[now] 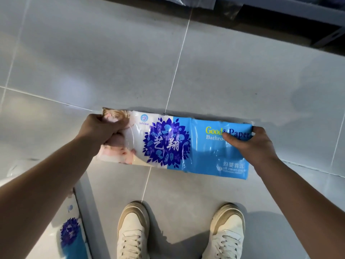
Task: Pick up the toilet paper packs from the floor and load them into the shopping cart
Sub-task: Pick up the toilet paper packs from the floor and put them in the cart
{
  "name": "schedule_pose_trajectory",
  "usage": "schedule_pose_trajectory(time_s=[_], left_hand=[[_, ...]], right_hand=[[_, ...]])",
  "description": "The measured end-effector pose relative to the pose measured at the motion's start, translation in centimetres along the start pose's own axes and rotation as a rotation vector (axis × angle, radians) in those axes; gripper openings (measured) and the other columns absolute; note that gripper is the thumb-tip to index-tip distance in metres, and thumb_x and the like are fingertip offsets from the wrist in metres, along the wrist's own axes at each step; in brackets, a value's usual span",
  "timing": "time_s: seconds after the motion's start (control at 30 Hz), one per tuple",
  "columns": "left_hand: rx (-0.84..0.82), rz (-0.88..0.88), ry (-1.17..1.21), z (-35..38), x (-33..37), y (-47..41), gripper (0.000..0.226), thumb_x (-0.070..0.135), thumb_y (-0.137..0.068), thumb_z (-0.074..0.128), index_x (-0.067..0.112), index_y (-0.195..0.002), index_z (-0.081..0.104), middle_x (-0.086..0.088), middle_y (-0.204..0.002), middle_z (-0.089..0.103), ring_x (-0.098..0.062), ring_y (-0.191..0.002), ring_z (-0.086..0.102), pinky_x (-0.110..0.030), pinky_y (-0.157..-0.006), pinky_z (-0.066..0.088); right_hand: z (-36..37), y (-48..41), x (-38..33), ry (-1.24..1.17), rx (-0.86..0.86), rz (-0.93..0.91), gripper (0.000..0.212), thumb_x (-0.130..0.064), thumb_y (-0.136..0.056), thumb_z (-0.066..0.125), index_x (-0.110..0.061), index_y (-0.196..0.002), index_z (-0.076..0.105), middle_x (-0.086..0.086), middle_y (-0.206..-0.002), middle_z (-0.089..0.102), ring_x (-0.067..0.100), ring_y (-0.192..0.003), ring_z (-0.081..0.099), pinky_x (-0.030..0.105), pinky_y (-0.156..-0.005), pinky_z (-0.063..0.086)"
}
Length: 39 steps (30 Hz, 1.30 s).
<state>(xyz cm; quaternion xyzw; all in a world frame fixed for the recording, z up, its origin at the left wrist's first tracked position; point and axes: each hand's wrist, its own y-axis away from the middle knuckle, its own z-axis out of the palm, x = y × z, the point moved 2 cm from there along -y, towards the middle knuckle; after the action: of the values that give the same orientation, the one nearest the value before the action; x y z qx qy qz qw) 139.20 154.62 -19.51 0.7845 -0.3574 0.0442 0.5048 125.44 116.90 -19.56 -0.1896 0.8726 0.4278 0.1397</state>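
Observation:
A long toilet paper pack [173,144], wrapped in blue and white plastic with a dark blue flower print, lies across the middle of the view above the tiled floor. My left hand [101,130] grips its left end, fingers curled into the wrapping. My right hand [251,144] holds the right end, thumb on the top face and fingers over the far edge. Whether the pack touches the floor I cannot tell. A second pack [71,234] with the same print shows at the lower left, partly hidden by my left arm.
My two cream sneakers [133,230] stand on the grey tiled floor [112,62] just below the pack. A grey bar or edge [89,206] runs beside the second pack at lower left. A dark shelf base [291,27] crosses the top right corner.

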Motion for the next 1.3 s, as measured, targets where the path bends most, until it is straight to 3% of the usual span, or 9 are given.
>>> schedule_pose_trajectory(time_s=[0.23,0.37,0.5,0.67,0.83,0.93,1.03,1.17,1.3], left_hand=[[0.059,0.172,0.037,-0.4,5.6,-1.9,0.061,0.054,-0.054,0.09,0.014,-0.098,0.075,-0.007,-0.089,0.078,-0.026,-0.078,0.076,-0.048,-0.073,0.063],[0.02,0.354,0.107,-1.0,8.3,-2.1,0.061,0.053,-0.055,0.09,0.015,-0.1,0.076,-0.004,-0.095,0.078,-0.016,-0.079,0.075,-0.028,-0.067,0.06],[-0.023,0.385,0.109,-2.0,6.7,-1.6,0.087,0.054,-0.044,0.097,0.009,-0.114,0.069,-0.005,-0.11,0.075,-0.02,-0.097,0.074,-0.035,-0.083,0.06],[-0.042,0.451,-0.075,-1.6,2.1,0.7,0.051,0.022,-0.055,0.099,0.02,-0.097,0.071,0.017,-0.091,0.077,0.007,-0.078,0.068,-0.011,-0.068,0.052],[0.054,0.441,-0.455,-1.6,-1.1,-0.9,0.1,0.066,-0.05,0.085,-0.002,-0.116,0.056,-0.025,-0.112,0.059,-0.044,-0.107,0.063,-0.047,-0.086,0.055],[0.119,0.515,-0.566,-0.8,0.2,0.2,0.128,0.046,-0.05,0.093,-0.002,-0.149,0.028,-0.025,-0.146,0.038,-0.042,-0.135,0.038,-0.049,-0.111,0.039],[0.257,0.664,-0.686,-0.4,1.7,1.9,0.138,0.022,-0.05,0.095,0.005,-0.158,0.011,-0.03,-0.156,0.017,-0.044,-0.142,0.024,-0.052,-0.114,0.029],[0.129,0.776,-1.098,0.6,3.2,0.7,0.107,0.053,-0.055,0.066,0.021,-0.153,0.035,-0.023,-0.159,0.021,-0.051,-0.144,0.021,-0.062,-0.109,0.032],[0.085,0.656,-0.999,1.0,4.2,0.7,0.106,0.049,-0.048,0.07,0.037,-0.144,0.027,-0.011,-0.144,0.03,-0.045,-0.132,0.031,-0.058,-0.097,0.046]], right_hand=[[-2.2,-3.5,-4.2,-0.102,0.123,-0.141,0.091,-0.055,-0.056,0.093,-0.02,-0.131,0.054,-0.004,-0.114,0.069,0.02,-0.108,0.069,0.043,-0.1,0.054],[-3.6,-4.6,-6.1,-0.218,0.152,-0.235,0.085,-0.034,-0.067,0.094,-0.014,-0.135,0.046,0.0,-0.121,0.065,0.013,-0.105,0.065,0.029,-0.094,0.053],[-3.8,-3.6,-4.7,-0.28,0.151,-0.271,0.086,-0.031,-0.066,0.095,-0.006,-0.132,0.046,0.001,-0.119,0.067,0.012,-0.104,0.068,0.022,-0.088,0.058],[-2.3,0.5,0.3,-0.2,0.115,-0.233,0.087,-0.033,-0.056,0.099,-0.012,-0.122,0.046,0.0,-0.118,0.068,0.016,-0.103,0.07,0.047,-0.087,0.059],[-1.5,3.2,2.5,-0.069,0.09,-0.185,0.079,-0.028,-0.063,0.095,-0.022,-0.112,0.034,-0.009,-0.114,0.057,0.001,-0.087,0.06,0.012,-0.06,0.038],[-1.5,3.3,2.0,0.055,0.18,-0.256,0.091,-0.036,-0.057,0.097,-0.015,-0.124,0.038,0.003,-0.129,0.052,0.025,-0.119,0.055,0.034,-0.087,0.054],[-1.5,3.2,0.8,0.381,0.235,-0.403,0.131,-0.04,-0.051,0.098,-0.011,-0.155,0.022,0.016,-0.16,0.029,0.037,-0.148,0.028,0.051,-0.118,0.03],[-1.0,2.2,-1.7,0.715,0.181,-0.562,0.133,-0.042,-0.051,0.096,-0.018,-0.159,0.023,0.024,-0.163,0.02,0.05,-0.142,0.03,0.06,-0.111,0.035],[-1.1,2.0,-3.6,0.809,0.079,-0.488,0.13,-0.043,-0.054,0.092,-0.03,-0.159,0.016,0.012,-0.156,0.023,0.041,-0.134,0.035,0.051,-0.099,0.045]])
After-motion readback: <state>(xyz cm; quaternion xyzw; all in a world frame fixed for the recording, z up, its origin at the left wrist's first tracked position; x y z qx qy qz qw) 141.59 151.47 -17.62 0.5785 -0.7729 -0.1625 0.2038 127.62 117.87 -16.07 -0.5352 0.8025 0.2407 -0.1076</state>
